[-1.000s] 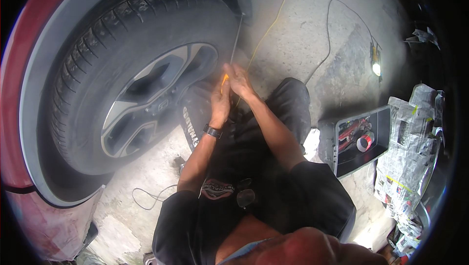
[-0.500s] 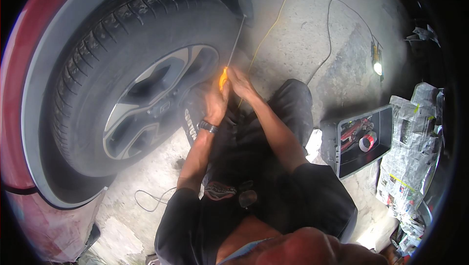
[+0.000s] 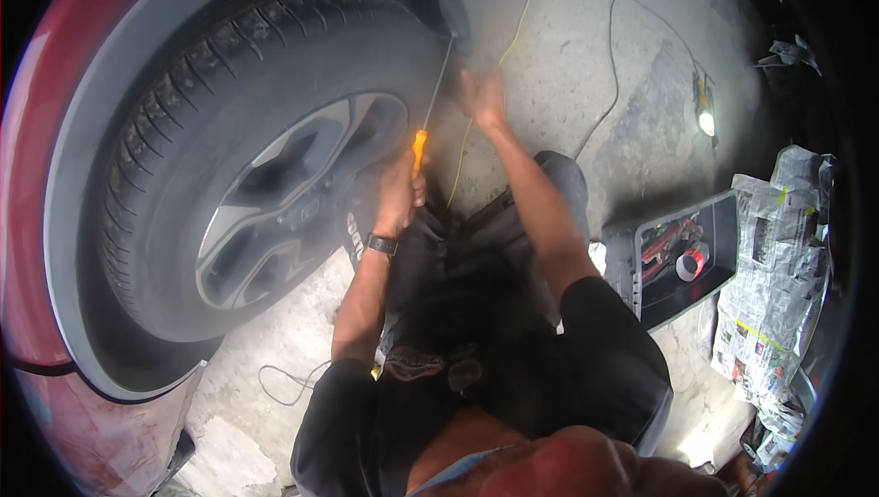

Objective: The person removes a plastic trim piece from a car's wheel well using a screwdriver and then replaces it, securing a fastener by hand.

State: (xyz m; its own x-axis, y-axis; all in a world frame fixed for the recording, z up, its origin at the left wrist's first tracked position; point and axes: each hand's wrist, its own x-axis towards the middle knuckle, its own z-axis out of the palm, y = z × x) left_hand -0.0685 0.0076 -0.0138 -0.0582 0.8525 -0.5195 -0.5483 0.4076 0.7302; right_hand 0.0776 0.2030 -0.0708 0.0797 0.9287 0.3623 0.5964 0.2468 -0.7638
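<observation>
My left hand (image 3: pixel 398 193) is closed around the yellow-orange handle of a long screwdriver (image 3: pixel 419 147). The thin metal shaft slants up and away, its tip at the lower edge of the dark wheel-arch trim (image 3: pixel 449 7) behind the tyre. My right hand (image 3: pixel 485 98) is off the tool, raised a little to the right of the shaft, its fingers apart and slightly blurred. Left of both hands stands the car's wheel, with a black tyre (image 3: pixel 165 213) and a grey and silver spoked rim (image 3: pixel 307 153). Whether the tip touches a fastener cannot be made out.
A dark plastic bin (image 3: pixel 623 268) with red items and a roll of tape (image 3: pixel 693 262) inside stands to my right. Beyond it lies newspaper-covered material (image 3: pixel 769 268). A lit work lamp (image 3: pixel 706 121) with its cable rests on the concrete floor. A yellow cord (image 3: pixel 518 30) runs beside my right hand.
My right hand has come off the screwdriver and moved up and to the right, its fingers now spread. The left hand has shifted slightly lower, still gripping the handle.
</observation>
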